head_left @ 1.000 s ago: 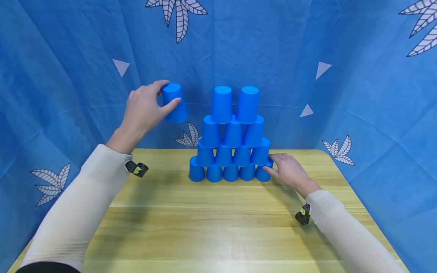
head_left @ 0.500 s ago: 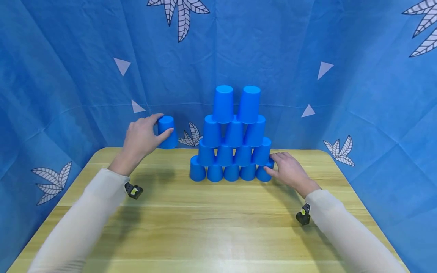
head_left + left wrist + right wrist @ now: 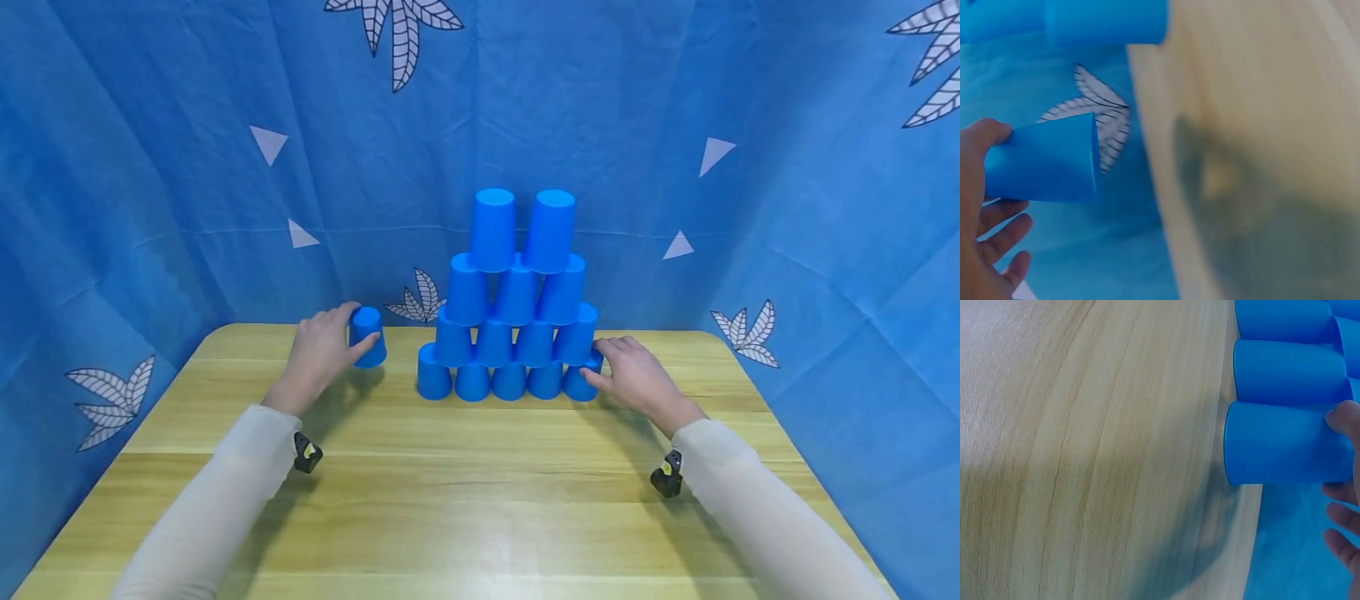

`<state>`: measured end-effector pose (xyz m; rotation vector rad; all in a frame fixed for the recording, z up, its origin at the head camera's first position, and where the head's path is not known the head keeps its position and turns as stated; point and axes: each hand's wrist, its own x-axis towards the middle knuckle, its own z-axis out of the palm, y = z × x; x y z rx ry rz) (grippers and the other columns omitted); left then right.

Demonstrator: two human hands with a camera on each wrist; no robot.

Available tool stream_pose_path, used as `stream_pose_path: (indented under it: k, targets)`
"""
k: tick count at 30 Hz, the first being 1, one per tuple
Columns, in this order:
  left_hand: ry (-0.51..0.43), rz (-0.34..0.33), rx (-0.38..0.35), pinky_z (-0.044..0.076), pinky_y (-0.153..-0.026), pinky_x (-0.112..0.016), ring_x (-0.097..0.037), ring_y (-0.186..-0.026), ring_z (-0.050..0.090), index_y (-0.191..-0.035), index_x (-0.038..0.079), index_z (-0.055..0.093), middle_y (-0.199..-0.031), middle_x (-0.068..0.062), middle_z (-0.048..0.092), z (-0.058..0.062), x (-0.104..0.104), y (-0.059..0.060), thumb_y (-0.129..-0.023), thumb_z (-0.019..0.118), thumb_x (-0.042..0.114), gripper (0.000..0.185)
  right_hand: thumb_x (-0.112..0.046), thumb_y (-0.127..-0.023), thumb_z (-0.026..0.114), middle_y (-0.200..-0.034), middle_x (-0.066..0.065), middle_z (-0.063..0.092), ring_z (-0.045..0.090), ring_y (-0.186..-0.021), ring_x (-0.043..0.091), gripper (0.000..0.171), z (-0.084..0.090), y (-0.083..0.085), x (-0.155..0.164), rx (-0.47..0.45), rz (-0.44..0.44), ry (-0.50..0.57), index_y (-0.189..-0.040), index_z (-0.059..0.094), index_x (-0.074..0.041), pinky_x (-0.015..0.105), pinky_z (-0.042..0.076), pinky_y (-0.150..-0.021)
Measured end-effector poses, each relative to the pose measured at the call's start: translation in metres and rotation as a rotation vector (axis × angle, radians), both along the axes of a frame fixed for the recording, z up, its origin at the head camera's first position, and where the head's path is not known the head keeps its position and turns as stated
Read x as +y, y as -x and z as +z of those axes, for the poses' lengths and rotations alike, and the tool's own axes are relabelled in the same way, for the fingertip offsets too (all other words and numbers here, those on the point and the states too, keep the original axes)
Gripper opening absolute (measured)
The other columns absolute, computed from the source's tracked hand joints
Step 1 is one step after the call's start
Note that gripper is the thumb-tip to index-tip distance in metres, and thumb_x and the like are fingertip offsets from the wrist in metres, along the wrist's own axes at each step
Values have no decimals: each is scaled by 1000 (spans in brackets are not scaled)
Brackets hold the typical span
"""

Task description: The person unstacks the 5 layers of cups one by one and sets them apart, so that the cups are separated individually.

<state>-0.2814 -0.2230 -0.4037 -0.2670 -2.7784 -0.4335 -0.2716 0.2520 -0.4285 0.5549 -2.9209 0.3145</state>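
Left of the cup pyramid [image 3: 516, 300], the left hand [image 3: 321, 354] grips an upside-down blue cup [image 3: 367, 336], while right hand [image 3: 636, 375] fingers rest on the pyramid's bottom-right cup [image 3: 579, 381].

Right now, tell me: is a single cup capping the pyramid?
No, the pyramid ends in two cups side by side; the left hand holds a cup apart.

Staged recording booth, blue leaf-print cloth backdrop [image 3: 150, 167] draped around three sides, wooden table [image 3: 480, 500]

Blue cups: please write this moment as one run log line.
left hand: holds single cup | right hand: touches pyramid corner | table
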Motion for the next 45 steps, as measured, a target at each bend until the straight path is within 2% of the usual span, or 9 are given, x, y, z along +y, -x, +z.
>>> stream_pose_path:
  k: [3,7,14,19,30,38,45]
  targets:
    - [47,4,1,39,-93,-60,-46,-113,54,-135,-3,49,-125,-27,59,-12,-5,3,-93,62,47,66,-44,-93,63,-124,20,63,54,-117,39,58,0,-1,-1,-6,-1,2,-130,56,0,57,42,-98]
    - [62,3,-5,39,-93,-58,-45,-113,53,-133,-4,49,-125,-27,59,-23,-12,8,-93,61,49,68,-44,-93,63,-124,20,63,54,-117,40,58,1,-3,-2,-21,-13,7,-130,55,0,58,43,-97]
    - [30,26,-80,37,-94,-59,-46,-113,52,-136,-3,46,-125,-28,57,-32,-21,16,-93,60,50,69,-44,-93,63,-121,21,64,57,-115,41,57,-1,-2,-2,-32,-16,8,-129,55,0,59,44,-95]
    - [13,28,-92,37,-94,-59,-45,-113,52,-136,-2,46,-125,-28,57,-37,-22,21,-93,60,50,69,-44,-93,63,-118,20,65,59,-111,40,55,-4,-2,-2,-27,-15,11,-127,56,-1,59,46,-94]
    - [-6,0,-126,35,-100,-60,-45,-115,53,-139,-2,44,-126,-27,57,-46,-16,34,-93,61,51,72,-43,-93,63,-109,17,68,65,-98,35,50,1,-2,-4,-46,-11,13,-120,56,-1,54,51,-86]
    - [-30,-26,-140,34,-102,-62,-46,-116,53,-140,-2,42,-128,-28,56,-45,-11,39,-93,61,49,71,-41,-94,63,-118,22,65,64,-104,39,57,7,-2,-6,-89,-18,0,-130,50,2,57,49,-89]
    - [-27,-43,-146,34,-102,-62,-45,-118,51,-140,0,42,-131,-27,54,-45,-11,41,-93,62,49,71,-40,-94,64,-110,17,67,65,-97,35,45,7,0,-5,-69,-2,18,-118,55,-2,54,52,-85]
